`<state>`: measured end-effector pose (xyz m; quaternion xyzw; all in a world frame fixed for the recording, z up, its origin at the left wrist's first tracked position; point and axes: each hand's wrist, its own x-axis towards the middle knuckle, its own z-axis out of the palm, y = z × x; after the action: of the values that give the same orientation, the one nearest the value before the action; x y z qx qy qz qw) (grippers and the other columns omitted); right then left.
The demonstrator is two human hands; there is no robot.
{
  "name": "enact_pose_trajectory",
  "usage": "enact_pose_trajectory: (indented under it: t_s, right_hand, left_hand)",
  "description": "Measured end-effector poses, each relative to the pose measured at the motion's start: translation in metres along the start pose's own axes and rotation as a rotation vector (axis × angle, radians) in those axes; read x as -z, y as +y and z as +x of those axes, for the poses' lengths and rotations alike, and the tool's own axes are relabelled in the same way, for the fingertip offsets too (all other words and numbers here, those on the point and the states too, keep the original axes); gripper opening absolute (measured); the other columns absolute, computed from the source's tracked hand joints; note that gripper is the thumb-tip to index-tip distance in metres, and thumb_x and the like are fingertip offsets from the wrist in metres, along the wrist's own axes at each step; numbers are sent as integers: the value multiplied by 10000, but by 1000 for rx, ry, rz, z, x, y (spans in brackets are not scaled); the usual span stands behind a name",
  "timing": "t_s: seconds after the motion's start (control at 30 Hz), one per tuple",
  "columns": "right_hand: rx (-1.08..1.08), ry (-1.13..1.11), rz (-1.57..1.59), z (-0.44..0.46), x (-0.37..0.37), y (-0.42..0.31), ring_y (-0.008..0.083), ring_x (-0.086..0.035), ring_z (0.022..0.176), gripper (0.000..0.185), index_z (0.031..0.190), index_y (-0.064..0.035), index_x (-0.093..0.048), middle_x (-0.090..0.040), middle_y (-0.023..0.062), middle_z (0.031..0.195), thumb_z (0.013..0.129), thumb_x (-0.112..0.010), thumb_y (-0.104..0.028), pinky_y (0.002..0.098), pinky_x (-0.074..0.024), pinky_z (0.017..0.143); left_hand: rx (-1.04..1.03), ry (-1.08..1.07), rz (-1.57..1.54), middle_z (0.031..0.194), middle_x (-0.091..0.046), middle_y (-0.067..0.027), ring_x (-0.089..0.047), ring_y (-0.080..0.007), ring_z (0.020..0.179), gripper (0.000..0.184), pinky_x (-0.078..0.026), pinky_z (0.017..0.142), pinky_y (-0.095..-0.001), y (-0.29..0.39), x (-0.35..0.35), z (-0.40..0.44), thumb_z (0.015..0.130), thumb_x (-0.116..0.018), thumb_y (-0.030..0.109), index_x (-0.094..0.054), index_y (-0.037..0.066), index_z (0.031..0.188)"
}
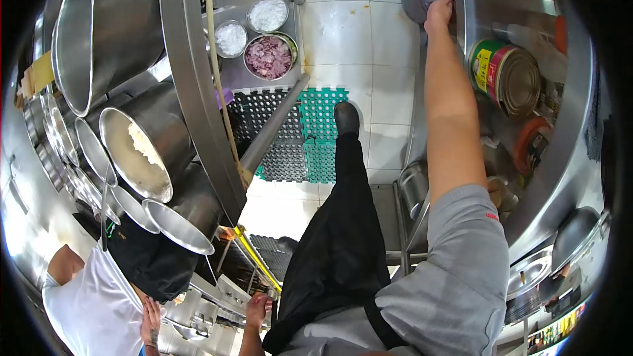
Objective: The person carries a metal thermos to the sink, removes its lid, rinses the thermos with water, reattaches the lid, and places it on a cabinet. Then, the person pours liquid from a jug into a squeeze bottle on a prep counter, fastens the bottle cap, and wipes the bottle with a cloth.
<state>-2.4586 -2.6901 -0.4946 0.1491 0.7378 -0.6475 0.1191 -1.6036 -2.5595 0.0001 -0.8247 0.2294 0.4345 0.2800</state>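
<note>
1. Nearest the camera is the person's own grey short sleeve (465,244), with the bare right arm stretched forward from it; black trousers (333,224) and one dark shoe (347,118) show below.

2. The right hand (440,13) is closed over the near side of a dark container (419,1), its fingers bent against it. The container is at the steel shelf edge (462,6), on the person's right. It is small and partly covered here, so I cannot tell whether it rests on something or is held clear.

3. The left hand (258,310) is low by the trousers, fingers curled. Whether it grips anything I cannot tell.

4. The step in hand looks to be handling the dark container at arm's length. As I judge it, moving it safely calls for a firm hold and clearance from the steel edge.

5. Writing: a large can (504,78) near the right forearm has a yellow and green label with red and what look like Chinese characters, too skewed to read surely. Small red lettering (492,216) on the sleeve is illegible. The container's yellowish patch yields no words.

6. On the opposite side, a bowl of chopped purple pieces (268,57), probably onion, sits beside two bowls of white contents (268,14). Steel pots (105,33) line the counter.

7. A co-worker in a white top (95,303) stands at lower left, one hand (151,320) against their side.
</note>
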Motion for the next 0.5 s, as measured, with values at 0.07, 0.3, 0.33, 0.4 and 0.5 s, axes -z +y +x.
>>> enact_pose_trajectory:
  t_s: [0.07,0.3,0.33,0.4,0.5]
  right_hand:
    - [-35,58,-18,-1,5,2,233,-602,906,493,1097,0,-553,-617,130,1031,1035,-276,-403,354,-466,871]
    - [-329,-25,-182,-41,41,42,158,-545,569,532,912,-65,-574,-629,56,708,1008,-308,-516,298,-417,491]
    - [-362,-40,-134,-54,49,54,148,-538,559,540,895,-78,-577,-629,44,682,1005,-306,-532,290,-388,458]
    - [-373,-187,-131,-106,67,42,139,-543,565,539,884,-96,-575,-632,35,690,989,-335,-567,276,-372,464]
    - [-276,-241,-267,-173,91,64,133,-538,571,518,887,-97,-607,-632,32,693,959,-431,-579,299,-384,494]
  left_hand:
    - [-23,-69,-54,872,-700,-87,-679,-172,747,238,-533,658,-294,-14,8,17,942,-608,249,-613,66,1094]
    - [-126,-5,-98,875,-691,-71,-661,-150,771,230,-521,650,-274,21,-4,12,953,-587,230,-623,36,1071]
    - [-127,-4,-102,875,-691,-71,-661,-150,771,230,-521,650,-274,23,-6,13,953,-587,230,-623,36,1071]
    - [-159,-29,-133,872,-689,-65,-653,-145,751,222,-517,643,-265,19,-7,14,951,-585,217,-625,32,1067]
    - [-178,-98,-101,874,-679,-76,-661,-164,772,224,-528,674,-291,-3,-4,35,967,-564,223,-599,50,1106]
